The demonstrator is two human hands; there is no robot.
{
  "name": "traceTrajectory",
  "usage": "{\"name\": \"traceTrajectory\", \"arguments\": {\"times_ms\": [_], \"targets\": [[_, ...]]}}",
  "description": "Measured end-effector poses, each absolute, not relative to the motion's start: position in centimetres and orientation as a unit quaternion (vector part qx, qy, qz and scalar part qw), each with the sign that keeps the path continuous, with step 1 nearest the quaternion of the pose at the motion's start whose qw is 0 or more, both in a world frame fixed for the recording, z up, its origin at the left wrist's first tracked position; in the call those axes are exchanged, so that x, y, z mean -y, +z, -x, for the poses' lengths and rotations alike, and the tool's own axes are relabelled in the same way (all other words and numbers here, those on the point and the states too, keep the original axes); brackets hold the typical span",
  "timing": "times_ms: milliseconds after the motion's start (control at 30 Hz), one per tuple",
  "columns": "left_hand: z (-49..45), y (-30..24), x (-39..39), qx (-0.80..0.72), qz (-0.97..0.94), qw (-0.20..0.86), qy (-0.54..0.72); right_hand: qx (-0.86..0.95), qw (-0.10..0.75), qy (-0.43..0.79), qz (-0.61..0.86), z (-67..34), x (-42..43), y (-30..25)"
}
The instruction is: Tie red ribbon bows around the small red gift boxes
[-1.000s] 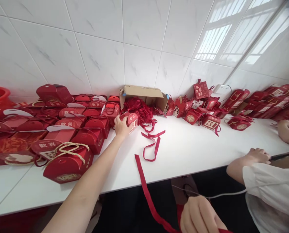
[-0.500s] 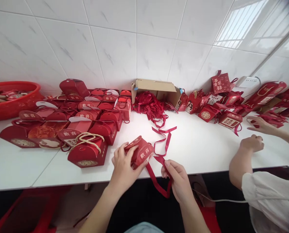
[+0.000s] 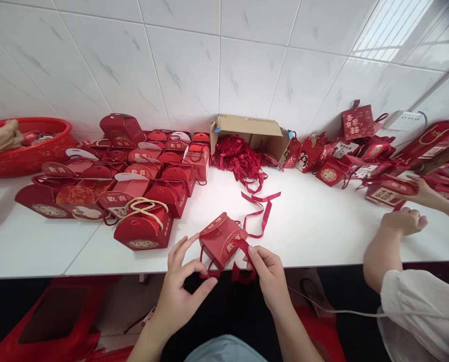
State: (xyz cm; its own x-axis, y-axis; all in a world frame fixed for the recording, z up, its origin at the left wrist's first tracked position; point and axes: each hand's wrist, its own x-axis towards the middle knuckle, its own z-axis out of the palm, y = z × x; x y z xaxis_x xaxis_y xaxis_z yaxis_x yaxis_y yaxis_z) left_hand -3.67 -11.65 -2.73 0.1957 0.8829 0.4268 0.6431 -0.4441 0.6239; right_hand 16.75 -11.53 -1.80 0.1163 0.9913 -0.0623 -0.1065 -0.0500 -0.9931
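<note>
A small red gift box point(image 3: 221, 236) sits tilted near the front edge of the white table point(image 3: 303, 221), with gold characters on its flaps and a thin cord at its left side. Beside that side is my left hand point(image 3: 182, 279), thumb and fingers spread apart, holding nothing. My right hand point(image 3: 265, 269) pinches a dark red ribbon point(image 3: 243, 246) against the box's right side. Part of the ribbon hangs below the table edge. Another loose ribbon point(image 3: 264, 218) lies on the table just behind the box.
Rows of red gift boxes point(image 3: 145, 201) stand on the left, beside a red basin point(image 3: 39, 156) with a person's hand over it. A cardboard carton point(image 3: 250, 123) spills ribbons point(image 3: 235, 158) at the back. On the right, a co-worker's hand point(image 3: 428, 196) holds a red box.
My left hand has let go of the box and opened. My right hand has brought the ribbon against the box. At right, the co-worker has picked up a box; a hand appears at far left.
</note>
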Motion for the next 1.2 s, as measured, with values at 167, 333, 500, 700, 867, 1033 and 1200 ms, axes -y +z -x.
{"name": "traceTrajectory", "arguments": {"times_ms": [167,333,500,700,867,1033,1200], "targets": [[3.5,-2.1,10.7,-0.514,-0.729,0.090,0.443,0.442,0.530,0.500,0.523,-16.6,11.2,-2.0],[1.4,-0.5,7.7,-0.477,-0.781,0.026,0.403,0.443,0.523,0.490,0.539,-16.0,10.6,-1.4],[0.2,0.3,5.9,-0.439,-0.804,-0.012,0.401,0.468,0.510,0.474,0.545,-15.3,10.5,-0.9],[0.0,1.0,5.2,-0.429,-0.771,-0.073,0.465,0.545,0.539,0.271,0.581,-15.8,10.2,-1.4],[0.0,3.7,4.8,-0.385,-0.758,-0.120,0.513,0.631,0.547,0.279,0.474,-16.4,7.9,0.3],[0.3,5.2,5.4,-0.400,-0.747,-0.109,0.520,0.615,0.566,0.398,0.378,-16.3,7.3,3.9],[1.8,2.4,5.6,-0.490,-0.755,0.079,0.430,0.560,0.690,0.359,0.284,-17.8,10.4,7.2]]}}
